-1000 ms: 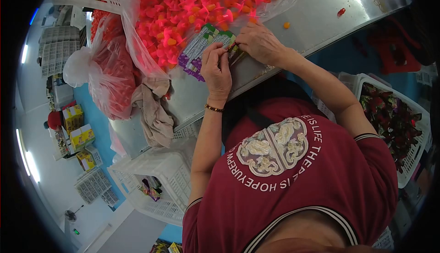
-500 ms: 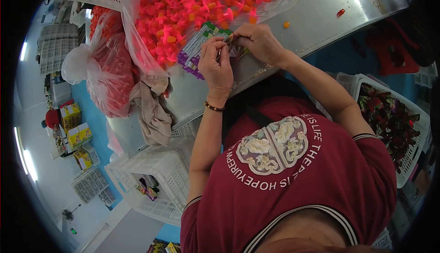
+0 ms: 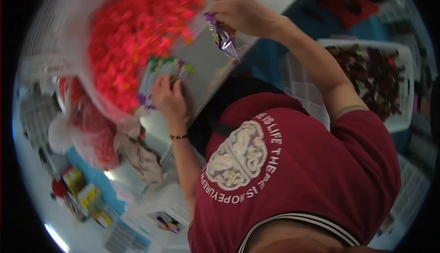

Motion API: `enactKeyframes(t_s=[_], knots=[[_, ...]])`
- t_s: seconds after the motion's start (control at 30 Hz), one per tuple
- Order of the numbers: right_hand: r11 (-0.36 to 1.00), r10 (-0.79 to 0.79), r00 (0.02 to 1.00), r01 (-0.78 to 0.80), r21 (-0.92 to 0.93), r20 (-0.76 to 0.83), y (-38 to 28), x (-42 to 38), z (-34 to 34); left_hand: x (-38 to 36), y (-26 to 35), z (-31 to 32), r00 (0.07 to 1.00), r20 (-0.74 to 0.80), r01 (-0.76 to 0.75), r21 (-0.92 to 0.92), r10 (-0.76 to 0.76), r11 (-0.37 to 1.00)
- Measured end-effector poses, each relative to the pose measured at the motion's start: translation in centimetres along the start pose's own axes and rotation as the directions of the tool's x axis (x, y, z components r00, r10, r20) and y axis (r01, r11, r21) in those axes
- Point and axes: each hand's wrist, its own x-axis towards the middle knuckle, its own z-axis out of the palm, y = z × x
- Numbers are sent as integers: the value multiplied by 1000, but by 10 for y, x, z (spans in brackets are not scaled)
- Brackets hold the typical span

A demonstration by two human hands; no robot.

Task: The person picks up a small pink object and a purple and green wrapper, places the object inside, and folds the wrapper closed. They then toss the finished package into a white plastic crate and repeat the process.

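Note:
My left hand (image 3: 168, 98) rests on a stack of flat green and purple packets (image 3: 153, 75) on the metal table, its fingers bent over them; whether it grips one is hidden. My right hand (image 3: 240, 13) is raised at the table's front edge, fingers closed on a shiny purple packet (image 3: 222, 37) that hangs down below them. Behind both hands lies a big heap of bright pink and orange pieces (image 3: 137, 37) on clear plastic. The view is blurred by motion.
A tan cloth (image 3: 137, 154) hangs over the table's edge (image 3: 206, 99), beside a clear bag of red pieces (image 3: 94, 133). To the right stands a white basket (image 3: 405, 85) of dark red packets. Another white basket (image 3: 142, 216) is at lower left. A red stool (image 3: 348, 7) is beyond the table.
My hands were together over the packets and are now apart. The right one has moved away with a purple packet; the left stays at the stack. The whole view has shifted and turned.

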Motion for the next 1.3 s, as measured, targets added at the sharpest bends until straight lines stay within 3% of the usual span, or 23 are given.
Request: enactKeyframes(t_s=[0.07, 0.17, 0.27, 0.3, 0.4, 0.47, 0.53, 0.6, 0.67, 0.7, 0.73, 0.77, 0.8, 0.83, 0.93, 1.0, 1.07, 1.13, 1.2, 1.27, 1.3], knots=[[892, 261, 964, -262, 369, 54, 3, -34, -6, 2, -5, 6, 997, 72, -43, 83, 37, 996], [785, 537, 835, -548, 290, 123, 7, -95, -55, 2, -8, 6, 993, 99, -77, 60, 71, 995], [772, 634, 773, -630, -85, 18, 15, -178, -115, 7, -7, 3, 987, 144, -80, 22, 76, 997], [759, 648, 762, -644, -95, 10, 14, -189, -117, 7, -10, 7, 988, 86, -133, 39, 129, 990], [387, 893, 449, -755, -530, 12, 6, -299, -178, 14, 1, 5, 986, 122, -120, 52, 113, 991], [96, 972, 222, -655, -750, -70, 0, -343, -198, 16, 0, 7, 982, 134, -140, 61, 130, 988], [-175, 978, 29, -438, -882, -208, 2, -360, -202, 17, 1, 8, 981, 139, -148, 75, 137, 986], [-72, 932, 293, -426, -902, -213, 12, -446, -165, 17, 3, 9, 981, 127, -152, 23, 148, 988], [52, 993, 118, -441, -896, 0, -7, -467, -130, 15, 4, 12, 982, 121, -149, 13, 146, 989], [-30, 1000, -12, -522, -852, -27, -6, -478, -108, 16, 3, 13, 982, 108, -155, 5, 153, 988], [-35, 998, 21, -549, -835, -56, -8, -486, -93, 17, 6, 12, 984, 102, -148, 16, 146, 989], [-14, 1000, -8, -513, -858, -11, -6, -482, -88, 18, 8, 13, 986, 118, -124, 28, 120, 992], [-31, 991, -125, -530, -848, 43, -8, -455, -90, 19, 9, 13, 987, 134, -96, 45, 90, 994], [-67, 990, -141, -578, -813, 19, -11, -432, -92, 20, 9, 14, 988, 109, -117, 57, 110, 992], [10, 999, -19, -669, -743, 31, 6, -366, -89, 18, 4, 19, 990, 71, -128, 88, 122, 988], [257, 950, 60, -711, -655, 308, 25, -311, -79, 18, 8, 18, 994, 65, -96, 96, 90, 991], [567, 822, 476, -735, -372, 312, 18, -225, -55, 19, 14, 15, 997, 53, -63, 147, 56, 987], [792, 607, 791, -610, 20, 72, 9, -149, -15, 20, 15, 15, 997, 75, -3, 85, -3, 996], [880, 453, 891, -452, 145, 28, 7, -86, 25, 20, 16, 14, 996, 70, 47, 78, -52, 996], [896, 406, 912, -386, 218, -55, 10, -32, 69, 22, 17, 13, 993, 98, 64, 44, -68, 997], [891, 445, 889, -427, 154, -113, 10, -7, 88, 22, 19, 12, 993, 87, 80, 56, -85, 995]])
